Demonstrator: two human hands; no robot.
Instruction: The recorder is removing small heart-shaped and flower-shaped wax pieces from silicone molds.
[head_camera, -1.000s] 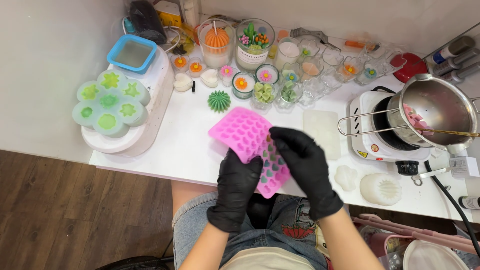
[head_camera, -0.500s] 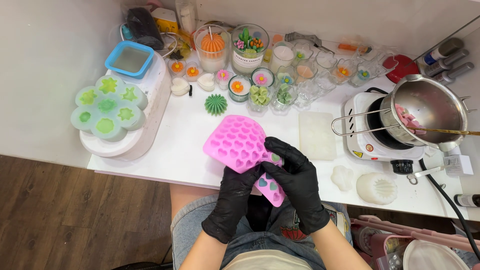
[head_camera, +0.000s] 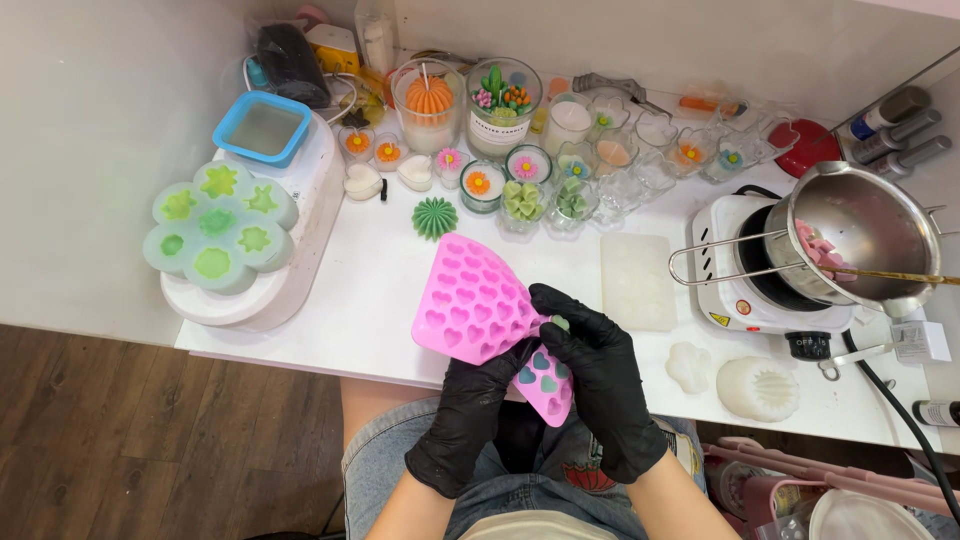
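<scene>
1. Both hands wear black gloves and grip a pink silicone mould (head_camera: 470, 305) with heart-shaped cavities, held above the near edge of the white bench (head_camera: 380, 290) and over the person's lap.
2. The left hand (head_camera: 470, 420) clasps the mould from underneath, fingers curled round its lower middle.
3. The right hand (head_camera: 600, 385) closes on the mould's near end, thumb pressing by a small green piece at the bend.
4. The mould is flexed: its far half tilts up towards the bench, and its near end hangs down showing a few blue-green filled hearts.
5. Just beyond the mould stands a green ridged candle (head_camera: 434, 217); a flat white mould (head_camera: 638, 282) lies to its right.
6. Farther right, a steel pot (head_camera: 860, 240) sits on a small white hotplate (head_camera: 745, 290).
7. At the left, a pale green flower-shaped mould (head_camera: 220, 235) rests on a white appliance.
</scene>
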